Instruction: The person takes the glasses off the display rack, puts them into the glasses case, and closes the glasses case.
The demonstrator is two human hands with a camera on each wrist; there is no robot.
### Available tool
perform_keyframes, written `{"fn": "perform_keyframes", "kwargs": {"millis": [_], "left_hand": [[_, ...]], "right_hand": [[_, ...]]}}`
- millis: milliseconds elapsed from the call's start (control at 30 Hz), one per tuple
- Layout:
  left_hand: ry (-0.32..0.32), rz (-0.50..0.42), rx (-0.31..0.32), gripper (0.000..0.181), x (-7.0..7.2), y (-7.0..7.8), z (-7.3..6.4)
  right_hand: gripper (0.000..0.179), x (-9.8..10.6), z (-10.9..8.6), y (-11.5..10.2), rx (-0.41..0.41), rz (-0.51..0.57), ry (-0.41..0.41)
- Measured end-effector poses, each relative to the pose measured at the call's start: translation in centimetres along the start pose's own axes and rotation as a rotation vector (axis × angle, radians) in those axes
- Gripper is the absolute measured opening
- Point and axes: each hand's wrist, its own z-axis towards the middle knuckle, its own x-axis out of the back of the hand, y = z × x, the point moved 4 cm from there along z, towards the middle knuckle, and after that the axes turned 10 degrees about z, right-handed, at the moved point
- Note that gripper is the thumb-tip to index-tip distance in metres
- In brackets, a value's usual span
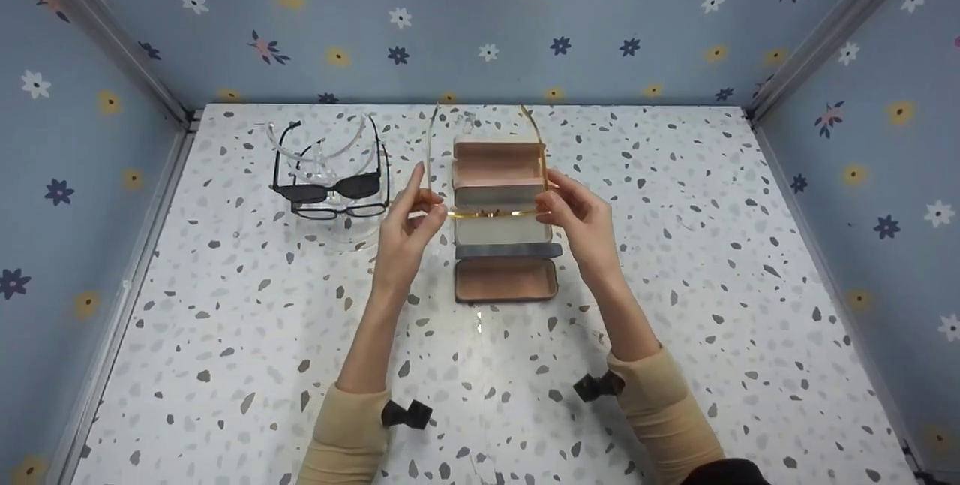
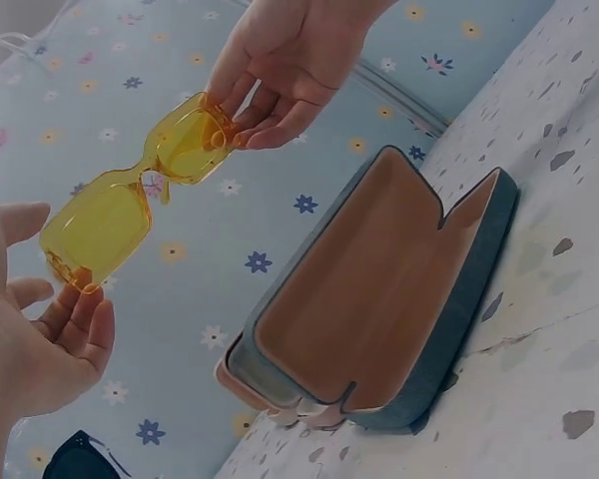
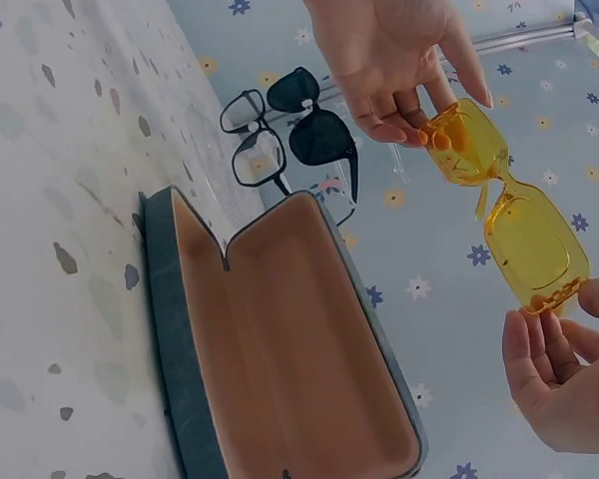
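Beige sleeves (image 1: 349, 425) are seen nearest, at 7 and 5 o'clock. Yellow-tinted glasses (image 1: 491, 213) are held up off the table (image 1: 720, 245), above a row of open cases (image 1: 506, 282), with their arms unfolded toward 12 o'clock. One front corner is pinched at 9 o'clock by the left hand (image 1: 401, 237), the other at 3 o'clock by the right hand (image 1: 589, 222). Black sunglasses (image 1: 358, 185) are left lying at about 9 o'clock from them, other eyewear close beside. Little weight is to be expected; the front is judged stiff and smooth, probably plastic, the slim arms springier and easily strained at the hinges. Lenses are likely to be smudged or scratched if touched, so the hold is best kept at the corners, light and even.
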Motion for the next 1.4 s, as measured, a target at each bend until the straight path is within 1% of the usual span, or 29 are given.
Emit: {"fn": "perform_keyframes", "kwargs": {"millis": [133, 267, 467, 733, 900, 1167, 1400], "left_hand": [[-0.033, 0.012, 0.003, 0.067, -0.9, -0.5, -0.4], [-0.06, 0.026, -0.008, 0.068, -1.5, -0.8, -0.6], [-0.079, 0.093, 0.015, 0.063, -2.0, -1.5, -1.1], [-0.099, 0.139, 0.039, 0.061, -2.1, -2.5, -1.9], [-0.094, 0.151, 0.043, 0.059, -2.0, -2.9, -2.2], [-0.091, 0.148, 0.042, 0.059, -1.9, -3.3, -2.7], [-0.088, 0.158, 0.036, 0.059, -1.9, -3.4, -2.9]], "right_hand": [[0.04, 1.1, -0.7, 0.3, -0.002, 0.017, 0.019], [0.039, 1.9, -1.2, 0.4, 0.006, 0.023, 0.032], [0.038, 2.6, -2.1, 0.8, 0.01, 0.006, 0.026], [0.036, 3.0, -3.0, 1.6, 0.003, -0.002, 0.031], [0.036, 3.0, -3.1, 1.9, 0.003, -0.011, 0.026], [0.04, 3.0, -3.4, 2.4, -0.031, 0.005, 0.038], [0.039, 2.9, -3.7, 2.4, -0.019, -0.018, 0.015]]}}
